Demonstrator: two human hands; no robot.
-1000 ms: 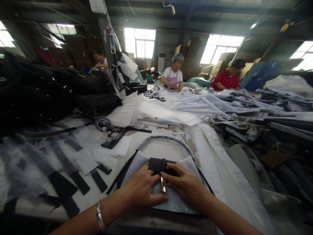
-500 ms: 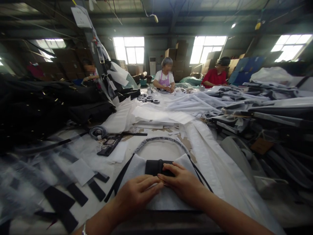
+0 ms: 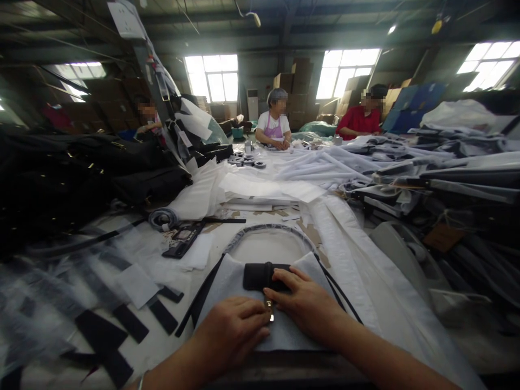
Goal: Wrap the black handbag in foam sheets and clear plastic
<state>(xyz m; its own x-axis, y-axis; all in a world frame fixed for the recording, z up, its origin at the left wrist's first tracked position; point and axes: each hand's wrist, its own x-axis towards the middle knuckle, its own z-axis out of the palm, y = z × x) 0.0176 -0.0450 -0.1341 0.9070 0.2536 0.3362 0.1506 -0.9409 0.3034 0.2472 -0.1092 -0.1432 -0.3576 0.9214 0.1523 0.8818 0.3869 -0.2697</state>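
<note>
A handbag point(image 3: 227, 276) lies before me with white foam sheet over its front and a plastic-wrapped handle point(image 3: 268, 228) arching away from me. Across its upper middle sits a black flap point(image 3: 257, 277). My right hand point(image 3: 306, 303) rests on the flap's right part, thumb and fingers apart. Just below the flap a gold metal clasp point(image 3: 270, 310) shows between the hands. My left hand point(image 3: 233, 327) is at its left side, fingers curled together against it; the fingertips are partly hidden.
Black strips in clear plastic point(image 3: 130, 322) cover the left side. Beyond lie a black tool-like piece point(image 3: 182, 240) and a tape roll point(image 3: 162, 218). Black bags point(image 3: 81, 179) pile up left; wrapped pieces point(image 3: 406, 168) heap up right. Co-workers point(image 3: 274, 127) sit across the table.
My left hand has drawn back slightly toward me and curled its fingers. The gold clasp below the flap is now exposed. My right hand stays on the flap.
</note>
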